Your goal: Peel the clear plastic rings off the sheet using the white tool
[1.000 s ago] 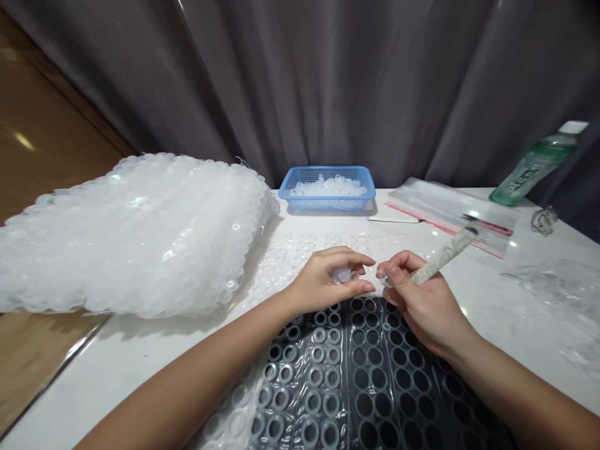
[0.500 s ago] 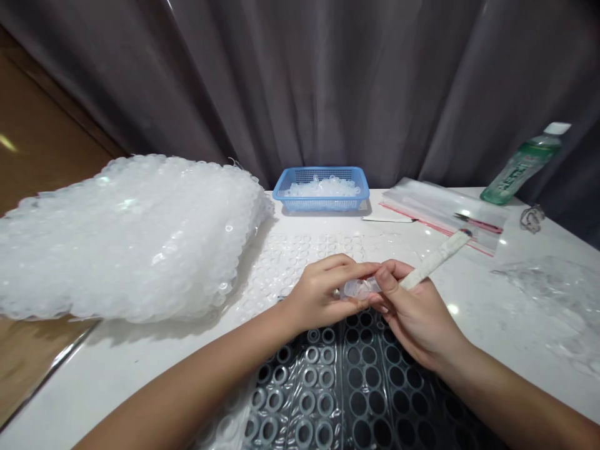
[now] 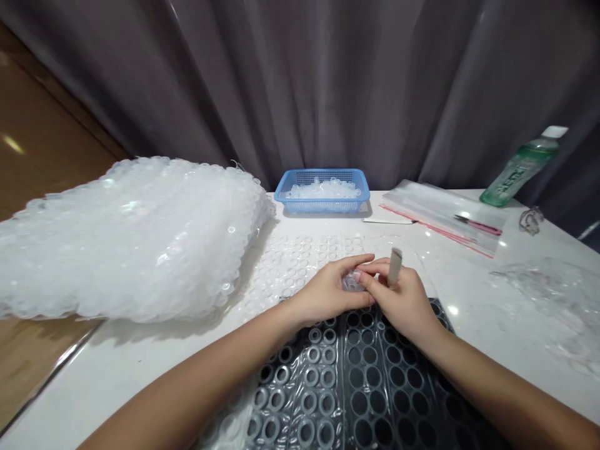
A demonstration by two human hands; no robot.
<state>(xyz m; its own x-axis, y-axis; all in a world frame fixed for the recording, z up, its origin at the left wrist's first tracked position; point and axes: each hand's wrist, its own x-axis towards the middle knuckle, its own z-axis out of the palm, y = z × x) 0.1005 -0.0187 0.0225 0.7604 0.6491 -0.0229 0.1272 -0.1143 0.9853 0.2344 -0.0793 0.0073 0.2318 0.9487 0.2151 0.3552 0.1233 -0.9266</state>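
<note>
The work surface is a white marble-pattern table top [image 3: 487,325], with a wood floor [image 3: 42,125] at the left and a dark grey curtain [image 3: 319,81] behind. Clock positions are taken from the hands, with 12 o'clock away from the person.

A large heap of clear ring-patterned plastic sheet [image 3: 131,237] lies at 9 o'clock. A blue plastic basket [image 3: 300,199] stands at 12 o'clock, and a clear plastic bag [image 3: 435,215] lies at 1 o'clock. A green-labelled bottle [image 3: 518,172] stands at 2 o'clock. A dark perforated sheet [image 3: 370,387] lies at 6 o'clock, under the wrists.

The left hand [image 3: 325,290] is curled around a small clear plastic piece [image 3: 351,283], which sits between both hands. The right hand [image 3: 403,300] is closed on a pale wrapped tool handle [image 3: 394,265]. Its long axis stands nearly upright, with the free end pointing between 12 and 1 o'clock.
</note>
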